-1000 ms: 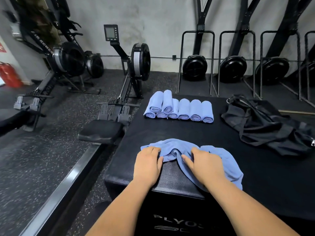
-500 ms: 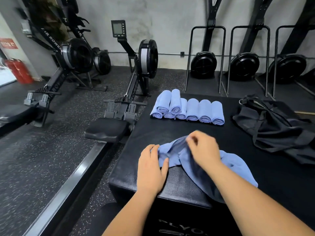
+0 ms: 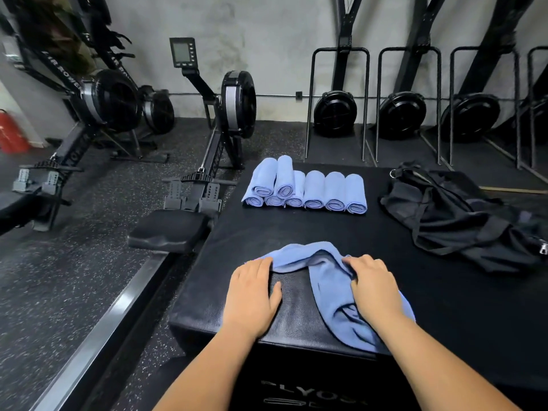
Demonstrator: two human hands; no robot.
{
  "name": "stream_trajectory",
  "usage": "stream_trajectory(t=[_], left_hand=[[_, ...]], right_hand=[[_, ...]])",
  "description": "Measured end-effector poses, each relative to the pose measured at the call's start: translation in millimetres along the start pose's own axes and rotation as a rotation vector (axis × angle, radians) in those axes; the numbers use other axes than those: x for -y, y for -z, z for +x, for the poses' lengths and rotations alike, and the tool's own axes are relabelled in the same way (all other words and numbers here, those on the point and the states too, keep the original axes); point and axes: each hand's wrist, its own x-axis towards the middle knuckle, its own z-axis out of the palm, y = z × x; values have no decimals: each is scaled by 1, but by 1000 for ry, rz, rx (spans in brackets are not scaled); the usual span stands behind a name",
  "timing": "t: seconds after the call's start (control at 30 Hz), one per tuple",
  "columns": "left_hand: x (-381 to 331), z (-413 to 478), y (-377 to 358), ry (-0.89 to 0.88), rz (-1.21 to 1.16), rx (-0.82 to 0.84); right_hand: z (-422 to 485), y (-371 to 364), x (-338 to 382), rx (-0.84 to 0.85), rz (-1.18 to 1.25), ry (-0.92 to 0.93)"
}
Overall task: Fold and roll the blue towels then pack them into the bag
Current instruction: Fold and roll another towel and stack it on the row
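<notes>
— Where is the towel (image 3: 332, 292)?

— On the box (image 3: 296, 229), close to the front edge, bunched up rather than flat. One end arcs across to the left. The other runs down to the front edge and goes under my right forearm.

— And your hands?

— My left hand (image 3: 253, 295) lies flat, fingers straight, with the palm on the bare box and the fingertips on the towel's left end. It grips nothing. My right hand (image 3: 375, 287) has its fingers curled into the cloth and holds a fold near the towel's middle.

— The finished ones?

— Eight rolls (image 3: 314, 189) sit at the far edge, nearer the far left corner. Six lie side by side, touching, and two more rest on top at the left end. Their spiral ends face me.

— The bag (image 3: 462, 223)?

— It is black and slumped on the far right part of the box, apart from the rolls and well apart from the towel. I cannot tell whether its mouth is unzipped.

— Anything beside the box?

— A rower (image 3: 237, 105) stands on the floor off the left edge, with its seat (image 3: 169, 229) just beside the box.
</notes>
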Motion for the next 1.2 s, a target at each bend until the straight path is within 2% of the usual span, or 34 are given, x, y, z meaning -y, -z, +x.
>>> stream_trajectory(t=[0.1,0.3,0.5,0.6,0.7,0.87,0.93,1.0,1.1,1.2], left_hand=[[-1,-1,2,23,8,-6],[2,8,3,105,-3,18],[12,41,19,161,266,96],[13,62,28,194,220,74],[6,86,35,275,-12,38],[-21,142,51,439,-636,-202],[-36,162,58,421,-845,-194],[-45,170,51,342,-877,-48],[-44,150,19,196,-624,128],[-50,107,-17,64,-434,281]], right_hand=[[-10,6,8,38,-10,34],[-11,15,4,21,125,-100],[15,35,-28,-104,335,-293],[28,48,-37,-145,423,-347],[43,58,-39,-180,557,-427],[81,77,-29,-301,1147,-546],[95,83,-29,-264,1236,-523],[105,80,-33,-133,1061,-484],[91,64,-31,39,598,-388],[64,38,-25,156,303,-191]])
